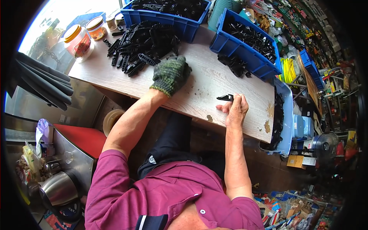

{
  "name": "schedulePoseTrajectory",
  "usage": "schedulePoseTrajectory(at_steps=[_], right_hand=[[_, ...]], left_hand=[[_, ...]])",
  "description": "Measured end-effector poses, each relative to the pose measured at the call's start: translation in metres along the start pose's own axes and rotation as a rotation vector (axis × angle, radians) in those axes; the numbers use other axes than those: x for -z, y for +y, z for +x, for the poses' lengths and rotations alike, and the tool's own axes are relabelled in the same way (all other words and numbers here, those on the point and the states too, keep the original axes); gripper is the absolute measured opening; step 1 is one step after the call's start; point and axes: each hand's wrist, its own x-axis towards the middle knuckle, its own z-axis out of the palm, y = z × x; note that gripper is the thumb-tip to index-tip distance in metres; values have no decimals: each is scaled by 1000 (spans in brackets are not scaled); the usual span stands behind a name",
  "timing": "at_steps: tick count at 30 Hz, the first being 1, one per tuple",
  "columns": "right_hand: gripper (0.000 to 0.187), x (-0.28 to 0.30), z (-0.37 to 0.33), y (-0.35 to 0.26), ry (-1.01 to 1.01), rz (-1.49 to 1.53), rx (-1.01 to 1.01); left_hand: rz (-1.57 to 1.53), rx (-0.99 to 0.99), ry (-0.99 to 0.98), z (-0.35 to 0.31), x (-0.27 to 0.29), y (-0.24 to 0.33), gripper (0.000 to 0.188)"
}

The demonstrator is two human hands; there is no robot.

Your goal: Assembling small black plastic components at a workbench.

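Daylight floods a fisheye view, sharp at centre and dark at the rim.
Brightest light enters at eleven o'clock, where a window (73, 9) blows out to white glare. The table (214, 82) is evenly lit, with soft, short shadows under the hands. Straight edges bow outward; a black vignette rings the frame. Shelves (326, 42) toward two o'clock turn dim and smeared.

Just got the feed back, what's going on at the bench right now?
A person sits at a wooden table sorting black plastic parts. The left hand, in a green knit glove, rests at the edge of a loose pile of black parts. The bare right hand pinches a single black part against the tabletop. Blue bins of similar parts stand behind.
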Motion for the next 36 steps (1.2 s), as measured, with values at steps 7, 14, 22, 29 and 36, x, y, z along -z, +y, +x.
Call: schedulePoseTrajectory(at_steps=[7,14,22,29,36], right_hand=[[26,0,-1,-1,8,-53,18],[27,5,5,-7,59,97,-102],[28,64,54,-37,431,-30,-209],[45,137,106,-58,866,-171,-113],[42,80,129,-29,450,-323,-297]], left_hand=[[41,-114,6,-30,7,33,33],[-130,-233,57,-36,4,15,29],[-128,-273,2,-36,16,19,41],[-129,-270,-48,-30,4,32,41],[-71,-284,-32,-31,-7,26,35]])
